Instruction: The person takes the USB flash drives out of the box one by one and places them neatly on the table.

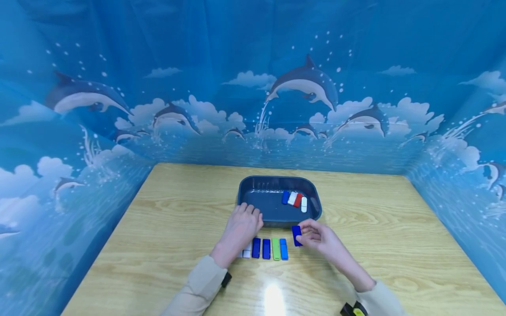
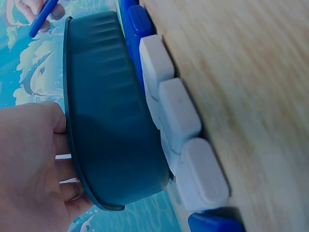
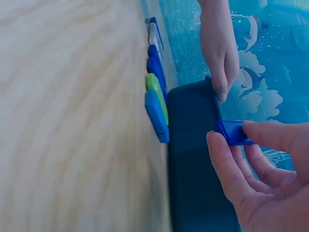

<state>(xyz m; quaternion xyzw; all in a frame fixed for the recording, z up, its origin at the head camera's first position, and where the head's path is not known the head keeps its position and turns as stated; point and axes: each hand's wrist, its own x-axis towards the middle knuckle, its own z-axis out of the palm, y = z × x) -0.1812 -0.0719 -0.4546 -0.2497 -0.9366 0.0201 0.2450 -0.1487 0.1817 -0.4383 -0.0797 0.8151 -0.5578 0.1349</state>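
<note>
My right hand [image 1: 317, 237] pinches a dark blue USB stick [image 1: 296, 235] between thumb and fingertips, just in front of the dark tray's [image 1: 261, 184] near right corner. The right wrist view shows the held USB stick [image 3: 231, 132] off the table, close to the tray's rim. At the tray's near left side, my left hand [image 1: 242, 224] grips the rim, with fingers reaching over it. Along the table before the tray stands a row of USB sticks: white [image 2: 181, 113], dark blue [image 1: 256, 248], green [image 1: 276, 249] and light blue [image 1: 283, 249]. My left forearm covers the row's left end.
Inside the tray, at its right, lie a blue stick [image 1: 285, 197], a red stick [image 1: 298, 200] and white sticks [image 1: 304, 204]. A dolphin-printed curtain [image 1: 253, 87] encloses the back and sides of the wooden table [image 1: 379, 219].
</note>
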